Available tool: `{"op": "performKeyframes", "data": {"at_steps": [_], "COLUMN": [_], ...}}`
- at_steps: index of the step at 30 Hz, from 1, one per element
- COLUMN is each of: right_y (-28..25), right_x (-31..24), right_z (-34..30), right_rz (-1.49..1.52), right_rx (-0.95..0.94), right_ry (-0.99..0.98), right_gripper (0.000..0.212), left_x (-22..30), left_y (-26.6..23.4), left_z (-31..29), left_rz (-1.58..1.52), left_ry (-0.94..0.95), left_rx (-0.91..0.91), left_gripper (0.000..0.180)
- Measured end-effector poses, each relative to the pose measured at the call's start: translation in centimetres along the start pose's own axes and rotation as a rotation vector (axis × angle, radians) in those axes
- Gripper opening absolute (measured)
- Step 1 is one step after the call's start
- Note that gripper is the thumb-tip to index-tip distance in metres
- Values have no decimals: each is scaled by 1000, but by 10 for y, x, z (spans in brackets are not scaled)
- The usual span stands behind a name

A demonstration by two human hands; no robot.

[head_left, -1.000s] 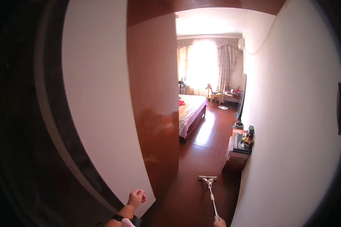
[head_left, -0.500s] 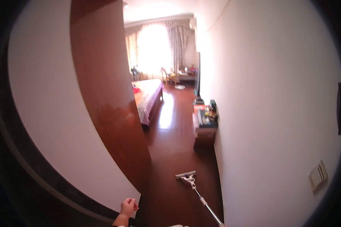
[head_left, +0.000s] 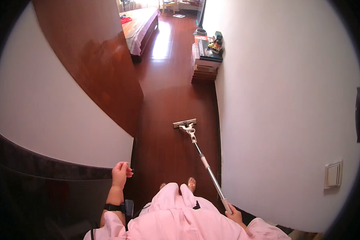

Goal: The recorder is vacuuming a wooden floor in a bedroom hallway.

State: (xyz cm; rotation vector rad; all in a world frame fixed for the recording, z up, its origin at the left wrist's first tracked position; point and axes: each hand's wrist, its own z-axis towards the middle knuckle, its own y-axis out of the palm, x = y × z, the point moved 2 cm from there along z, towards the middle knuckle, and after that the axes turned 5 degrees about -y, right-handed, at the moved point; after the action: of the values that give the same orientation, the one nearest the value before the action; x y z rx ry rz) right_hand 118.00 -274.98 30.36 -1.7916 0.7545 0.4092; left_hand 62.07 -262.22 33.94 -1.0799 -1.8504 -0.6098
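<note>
A sponge mop stands slanted on the dark red-brown floor, its flat pale mop head (head_left: 185, 123) touching the boards ahead of my feet. My right hand (head_left: 234, 215) is closed round the upper end of the silver mop handle (head_left: 214, 178) at the lower right. My left hand (head_left: 121, 174) is raised at the lower left, near the end of the white wall; its fingers are curled in and I see nothing in them. A black strap with a dark device (head_left: 126, 208) sits on my left forearm.
A white wall (head_left: 284, 100) with a light switch (head_left: 333, 175) runs along the right. Stacked boxes (head_left: 206, 60) with small items stand against it. A brown wooden panel (head_left: 96, 60) and a bed (head_left: 142, 28) are on the left. My sandalled foot (head_left: 191, 184) shows below.
The view has tilted down, bringing my pink clothes, feet and right hand into sight. The bed and boxes now sit higher in the picture. My left hand stays raised and curled.
</note>
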Motion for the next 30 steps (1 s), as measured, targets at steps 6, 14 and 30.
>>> {"op": "performKeyframes", "data": {"at_steps": [6,14,30], "right_y": [62,77,-38], "right_x": [-10,-111,63], "right_z": [91,355,16], "right_rz": [140,91,-72], "right_rx": [-89,17,-221], "right_ry": [-100,-206,28], "right_gripper": [53,52,57], "left_x": [-9,21,18], "left_y": [-29,-4,31], "left_z": [-51,-75,-13], "left_rz": [21,49,4], "left_ry": [-15,104,71], "left_rx": [172,211,-72], "left_gripper": [19,19,19]}}
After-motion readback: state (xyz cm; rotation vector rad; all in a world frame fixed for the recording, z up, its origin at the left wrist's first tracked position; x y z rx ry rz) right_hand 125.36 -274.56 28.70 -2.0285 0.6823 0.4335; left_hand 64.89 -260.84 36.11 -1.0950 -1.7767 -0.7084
